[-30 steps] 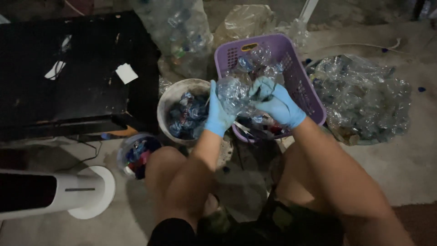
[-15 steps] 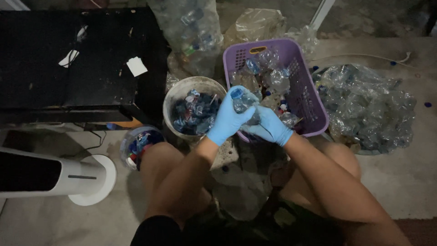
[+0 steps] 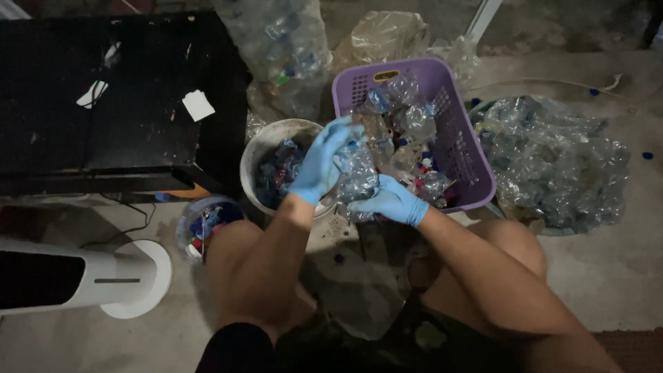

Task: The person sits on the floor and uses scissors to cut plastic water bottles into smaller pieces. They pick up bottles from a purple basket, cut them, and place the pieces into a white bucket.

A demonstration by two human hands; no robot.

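Observation:
Both my hands wear blue gloves and hold one crumpled clear plastic bottle point(image 3: 358, 173) between them. My left hand point(image 3: 319, 162) wraps the bottle's upper end, above the rim of a white bucket point(image 3: 257, 153). My right hand point(image 3: 388, 201) grips the lower end from below. The bottle hangs between the bucket and a purple basket point(image 3: 464, 141) filled with several crushed clear bottles.
A black table point(image 3: 103, 103) stands at the left, a white fan base point(image 3: 131, 280) below it. A small tub of coloured caps point(image 3: 204, 224) sits by my left knee. Heaps of clear plastic bottles point(image 3: 559, 162) lie at the right, bagged ones point(image 3: 283, 41) behind.
My hands have drawn the bottle down and left, out of the purple basket to a spot beside the white bucket. The camera has shifted slightly.

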